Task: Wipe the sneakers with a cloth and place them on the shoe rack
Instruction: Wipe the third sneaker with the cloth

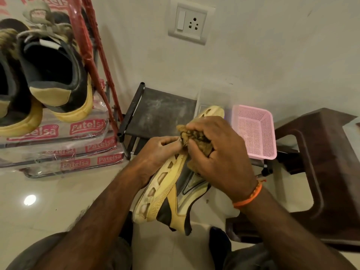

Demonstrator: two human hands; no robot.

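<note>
A yellow, black and grey sneaker (171, 193) lies tilted on its side in front of me, its cream sole facing left. My left hand (155, 152) grips it from the sole side near the middle. A crumpled brown cloth (196, 139) is bunched in my right hand (218, 152), which presses it onto the upper near the toe end. On the red shoe rack (91, 61) at the left stand two dark sneakers with yellow soles (56, 75), heels toward me.
A low black shelf (155, 112) stands against the wall behind the sneaker. A pink mesh basket (257, 131) sits to its right, next to a dark brown plastic stool (321, 162). A wall socket (190, 23) is above. The floor is glossy tile.
</note>
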